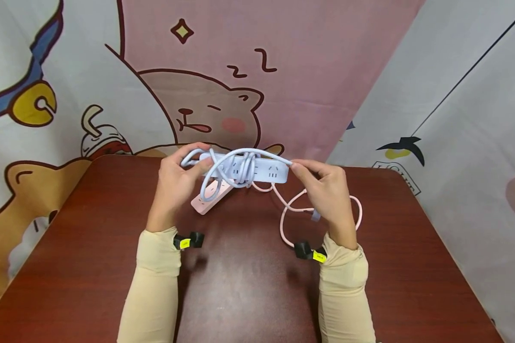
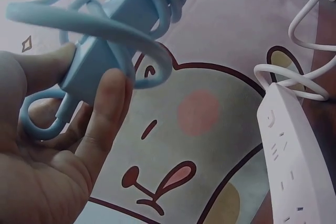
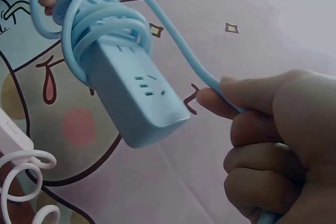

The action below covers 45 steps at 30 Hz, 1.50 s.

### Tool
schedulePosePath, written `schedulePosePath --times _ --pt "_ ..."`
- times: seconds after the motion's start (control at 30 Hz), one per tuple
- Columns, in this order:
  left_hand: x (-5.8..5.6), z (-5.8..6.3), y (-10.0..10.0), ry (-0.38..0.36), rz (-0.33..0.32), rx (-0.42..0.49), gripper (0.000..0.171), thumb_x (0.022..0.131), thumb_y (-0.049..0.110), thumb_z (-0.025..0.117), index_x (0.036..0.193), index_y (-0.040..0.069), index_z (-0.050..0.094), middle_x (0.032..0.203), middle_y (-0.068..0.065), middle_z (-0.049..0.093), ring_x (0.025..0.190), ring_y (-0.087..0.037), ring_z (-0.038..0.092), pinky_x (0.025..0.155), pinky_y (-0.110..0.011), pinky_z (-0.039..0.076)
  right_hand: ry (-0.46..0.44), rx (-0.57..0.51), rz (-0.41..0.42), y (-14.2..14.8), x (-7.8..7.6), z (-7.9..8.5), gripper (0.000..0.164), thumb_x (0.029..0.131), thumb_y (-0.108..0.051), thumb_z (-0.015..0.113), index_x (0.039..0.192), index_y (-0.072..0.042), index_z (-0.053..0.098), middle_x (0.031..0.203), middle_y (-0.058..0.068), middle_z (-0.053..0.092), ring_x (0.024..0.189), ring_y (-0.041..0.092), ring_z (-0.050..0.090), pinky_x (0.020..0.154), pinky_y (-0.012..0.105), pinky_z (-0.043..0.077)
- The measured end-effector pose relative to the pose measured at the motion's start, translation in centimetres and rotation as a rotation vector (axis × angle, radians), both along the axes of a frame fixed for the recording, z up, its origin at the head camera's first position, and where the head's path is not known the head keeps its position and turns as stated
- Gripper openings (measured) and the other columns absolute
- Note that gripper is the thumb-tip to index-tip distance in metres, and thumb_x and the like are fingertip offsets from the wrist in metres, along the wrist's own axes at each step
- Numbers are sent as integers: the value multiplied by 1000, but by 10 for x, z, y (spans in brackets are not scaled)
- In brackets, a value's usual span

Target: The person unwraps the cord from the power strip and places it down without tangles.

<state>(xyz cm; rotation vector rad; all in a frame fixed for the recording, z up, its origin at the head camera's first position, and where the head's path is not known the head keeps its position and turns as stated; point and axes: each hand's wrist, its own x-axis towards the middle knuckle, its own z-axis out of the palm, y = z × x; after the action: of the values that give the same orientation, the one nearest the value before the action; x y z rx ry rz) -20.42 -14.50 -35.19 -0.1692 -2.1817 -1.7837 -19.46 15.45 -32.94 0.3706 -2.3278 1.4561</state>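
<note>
A light blue power strip (image 1: 274,172) is held up above the table with its cord (image 3: 178,40) wound several times round its middle. My left hand (image 1: 178,178) grips the strip at its left end, where the cord comes out, thumb on one side and fingers on the other. Between thumb and forefinger, my right hand (image 1: 328,190) pinches a free length of the blue cord just past the strip's right end. In the right wrist view the other right fingers are curled, and a bit of blue shows beneath them.
A pink power strip (image 1: 206,202) lies on the brown table (image 1: 240,286) behind and below the blue one. Its pink cord (image 1: 282,224) loops loosely to the right, partly hidden behind my right hand. A cartoon-printed cloth (image 1: 309,85) hangs behind the table.
</note>
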Motion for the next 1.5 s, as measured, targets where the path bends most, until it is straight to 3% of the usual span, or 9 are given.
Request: schedulePosePath --times 0.2,0.33,0.43,0.77,0.93,1.07,1.17,1.37,1.5 --pt "-2 0 1 27 22 155 28 92 11 75 119 4 71 95 1 69 76 -8 70 67 -27 62 15 115 95 7 5 3 15 94 -17 75 105 -10 82 98 9 80 88 -7 67 80 12 51" --pt "-3 -1 0 31 28 230 29 92 8 75 119 1 69 96 -1 69 76 -9 71 66 -29 62 10 206 107 15 4 2 14 92 -16 76 103 -11 82 94 6 80 77 -3 59 72 13 47" --pt "-3 -1 -1 41 36 249 29 91 6 75 119 1 70 96 0 69 76 -9 70 65 -29 62 26 276 74 22 2 0 13 92 -16 76 102 -12 82 90 4 79 71 0 55 66 15 43" --pt "-4 -1 -4 97 75 292 29 92 6 74 119 0 70 95 -1 69 76 -11 68 65 -26 61 96 409 -56 50 -8 -10 13 93 -17 75 102 -10 82 89 6 78 67 2 50 67 13 39" --pt "-5 -1 -6 118 101 332 31 91 3 74 121 -5 68 93 0 69 79 -11 67 65 -27 62 32 445 -65 63 -15 -19 15 96 -18 72 104 -9 81 93 9 78 76 14 60 71 18 42" --pt "-5 -1 -8 115 115 325 29 91 2 73 120 -3 69 93 1 69 81 -10 66 66 -28 62 -65 445 -85 73 -21 -28 19 97 -21 71 108 -9 80 106 12 78 98 27 71 83 35 51" --pt "-4 0 -8 103 120 305 29 91 4 74 119 -1 70 93 1 69 82 -11 65 66 -27 62 -137 445 -111 80 -25 -35 22 98 -23 69 111 -8 79 111 15 77 104 32 71 87 46 52" --pt "-3 -1 -7 78 116 227 29 93 9 74 121 2 71 95 4 68 82 -10 63 67 -20 60 -223 462 -140 88 -32 -48 24 99 -24 68 114 -10 78 117 15 75 102 29 66 88 44 49" --pt "-3 -2 -5 78 80 243 30 92 8 74 121 1 70 95 3 69 80 -9 65 67 -21 60 -301 469 -77 88 -33 -50 25 99 -25 67 117 -11 78 121 12 74 104 27 63 90 42 49"
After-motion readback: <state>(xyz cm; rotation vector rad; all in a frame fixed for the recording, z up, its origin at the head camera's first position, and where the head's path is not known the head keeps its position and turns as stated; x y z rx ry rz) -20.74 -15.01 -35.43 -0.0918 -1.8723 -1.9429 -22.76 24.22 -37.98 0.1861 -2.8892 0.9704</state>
